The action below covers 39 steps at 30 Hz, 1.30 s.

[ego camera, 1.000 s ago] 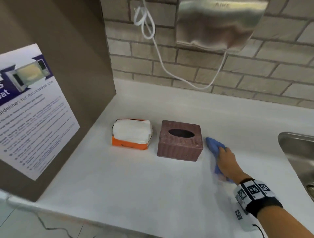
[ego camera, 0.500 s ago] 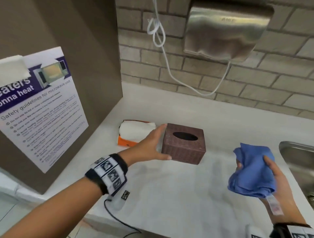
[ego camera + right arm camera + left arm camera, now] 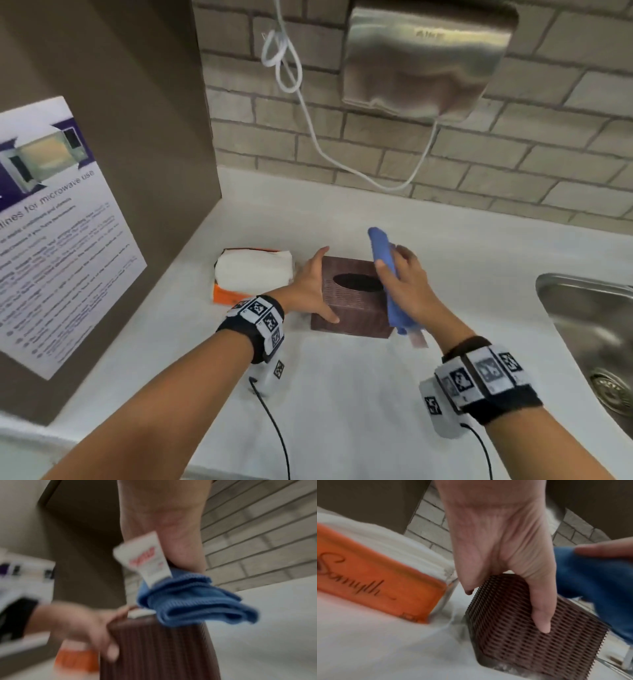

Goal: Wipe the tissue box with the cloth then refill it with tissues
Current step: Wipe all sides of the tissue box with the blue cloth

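Brown woven-texture tissue box (image 3: 349, 301) standing on the white countertop (image 3: 342, 394), oval slot on top dark, contents not visible through it. Just left of the box, slightly apart: orange pack of white tissues (image 3: 251, 275), opened on top, a thick folded white stack filling it and rising above the orange wrapper; dark script lettering on the orange side in the left wrist view (image 3: 373, 582).

Left hand (image 3: 313, 289) clasping the box's near-left corner: thumb pressed on the front face, fingers reaching along the left side, palm over the top edge (image 3: 503, 555).

Right hand (image 3: 409, 284) above the right part of the box top, fingers curled round a bunched blue microfibre cloth (image 3: 388, 270), a white care label (image 3: 144, 559) dangling by the heel of the palm. Cloth over the top of the box near the slot; actual contact hard to judge, right wrist view blurred.

Stainless sink (image 3: 589, 329) at the right, metal hand dryer (image 3: 424, 58) on the brick wall above, microwave safety poster (image 3: 51, 233) on the brown panel at left.
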Each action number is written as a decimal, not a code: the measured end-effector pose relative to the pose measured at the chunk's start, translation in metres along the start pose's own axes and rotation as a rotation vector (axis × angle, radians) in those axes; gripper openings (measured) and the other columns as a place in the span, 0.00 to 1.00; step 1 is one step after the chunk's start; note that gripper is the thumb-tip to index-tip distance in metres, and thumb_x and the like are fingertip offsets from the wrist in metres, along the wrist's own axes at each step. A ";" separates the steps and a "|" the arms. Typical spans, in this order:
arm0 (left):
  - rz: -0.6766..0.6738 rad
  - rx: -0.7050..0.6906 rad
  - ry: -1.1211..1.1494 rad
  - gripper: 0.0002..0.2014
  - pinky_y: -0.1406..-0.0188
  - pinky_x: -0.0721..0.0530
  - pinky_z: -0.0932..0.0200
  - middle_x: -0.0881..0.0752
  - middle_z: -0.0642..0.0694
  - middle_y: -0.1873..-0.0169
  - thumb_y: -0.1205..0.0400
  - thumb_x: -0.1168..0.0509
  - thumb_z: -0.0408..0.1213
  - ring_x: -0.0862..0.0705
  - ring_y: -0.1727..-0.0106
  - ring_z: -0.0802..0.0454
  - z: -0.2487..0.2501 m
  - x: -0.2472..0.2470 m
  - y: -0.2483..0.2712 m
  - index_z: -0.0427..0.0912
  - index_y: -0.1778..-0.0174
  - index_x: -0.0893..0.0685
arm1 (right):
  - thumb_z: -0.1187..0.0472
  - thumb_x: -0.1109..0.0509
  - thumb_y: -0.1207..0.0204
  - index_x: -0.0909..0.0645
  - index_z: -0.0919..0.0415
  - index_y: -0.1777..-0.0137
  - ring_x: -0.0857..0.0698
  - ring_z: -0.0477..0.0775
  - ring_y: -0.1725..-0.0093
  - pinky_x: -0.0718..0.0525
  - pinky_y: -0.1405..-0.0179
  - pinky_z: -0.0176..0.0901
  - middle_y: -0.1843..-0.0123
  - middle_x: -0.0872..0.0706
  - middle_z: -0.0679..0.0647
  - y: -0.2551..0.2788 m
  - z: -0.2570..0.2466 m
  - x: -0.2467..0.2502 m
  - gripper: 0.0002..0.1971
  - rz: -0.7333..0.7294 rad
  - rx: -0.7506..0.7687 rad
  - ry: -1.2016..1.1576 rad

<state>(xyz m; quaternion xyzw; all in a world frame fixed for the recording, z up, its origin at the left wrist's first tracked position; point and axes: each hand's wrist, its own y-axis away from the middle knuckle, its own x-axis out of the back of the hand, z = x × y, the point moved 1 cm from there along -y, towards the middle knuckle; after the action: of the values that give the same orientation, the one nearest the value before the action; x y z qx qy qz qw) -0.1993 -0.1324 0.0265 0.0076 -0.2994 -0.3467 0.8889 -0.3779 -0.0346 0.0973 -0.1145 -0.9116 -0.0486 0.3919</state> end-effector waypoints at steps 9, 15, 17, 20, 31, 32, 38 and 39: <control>0.129 -0.066 0.144 0.62 0.22 0.31 0.58 0.38 0.55 0.25 0.40 0.15 0.44 0.35 0.22 0.56 -0.026 -0.014 0.009 0.55 0.16 0.50 | 0.34 0.68 0.25 0.48 0.40 0.18 0.46 0.58 0.16 0.45 0.20 0.54 0.15 0.43 0.51 -0.014 0.009 -0.062 0.35 -0.065 0.217 0.673; 0.213 -0.112 0.139 0.53 0.24 0.30 0.55 0.28 0.54 0.32 0.43 0.13 0.43 0.28 0.27 0.55 -0.031 -0.020 0.005 0.52 0.23 0.35 | 0.38 0.69 0.24 0.41 0.38 0.21 0.44 0.55 0.17 0.39 0.22 0.53 0.16 0.41 0.48 -0.030 0.023 -0.055 0.33 -0.145 0.335 0.617; 0.252 -0.108 0.129 0.56 0.25 0.33 0.58 0.32 0.56 0.34 0.43 0.13 0.43 0.33 0.27 0.55 -0.034 -0.021 0.004 0.53 0.22 0.39 | 0.41 0.64 0.20 0.43 0.41 0.19 0.44 0.61 0.17 0.35 0.23 0.53 0.16 0.41 0.53 -0.043 0.031 -0.040 0.30 -0.080 0.182 0.623; 0.217 -0.073 0.159 0.58 0.22 0.34 0.57 0.33 0.55 0.30 0.44 0.13 0.44 0.33 0.23 0.54 -0.039 -0.026 0.000 0.53 0.20 0.41 | 0.47 0.58 0.17 0.38 0.46 0.20 0.38 0.65 0.19 0.28 0.29 0.52 0.17 0.36 0.55 -0.025 0.011 -0.064 0.27 -0.068 0.299 0.643; 0.144 -0.033 0.192 0.60 0.14 0.44 0.52 0.41 0.48 0.17 0.41 0.15 0.48 0.41 0.15 0.51 -0.042 -0.023 -0.001 0.52 0.16 0.44 | 0.39 0.58 0.23 0.30 0.36 0.26 0.25 0.58 0.46 0.29 0.50 0.46 0.20 0.33 0.42 0.004 0.003 -0.062 0.27 -0.155 0.494 0.624; 0.116 -0.016 0.187 0.62 0.15 0.50 0.56 0.48 0.47 0.14 0.37 0.15 0.45 0.48 0.13 0.51 -0.043 -0.022 -0.001 0.50 0.14 0.51 | 0.41 0.53 0.22 0.27 0.37 0.28 0.23 0.57 0.50 0.30 0.53 0.43 0.21 0.29 0.43 0.017 0.005 -0.059 0.25 -0.148 0.536 0.599; 0.146 -0.001 0.180 0.60 0.18 0.33 0.51 0.35 0.53 0.22 0.43 0.14 0.46 0.34 0.20 0.54 -0.039 -0.025 -0.001 0.52 0.17 0.40 | 0.41 0.54 0.19 0.29 0.37 0.26 0.27 0.59 0.42 0.30 0.46 0.48 0.21 0.30 0.45 -0.022 0.003 -0.060 0.24 -0.104 0.460 0.628; 0.152 0.002 0.181 0.58 0.20 0.32 0.55 0.34 0.55 0.26 0.42 0.13 0.42 0.32 0.22 0.55 -0.037 -0.025 0.000 0.51 0.18 0.39 | 0.42 0.53 0.18 0.31 0.38 0.25 0.28 0.59 0.40 0.30 0.44 0.49 0.20 0.31 0.45 -0.032 0.002 -0.062 0.23 -0.085 0.427 0.645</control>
<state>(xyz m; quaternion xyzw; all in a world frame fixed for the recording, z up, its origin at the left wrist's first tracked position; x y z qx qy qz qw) -0.1933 -0.1243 -0.0171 0.0170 -0.2181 -0.2761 0.9359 -0.3460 -0.0763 0.0514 0.0285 -0.7351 0.0925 0.6710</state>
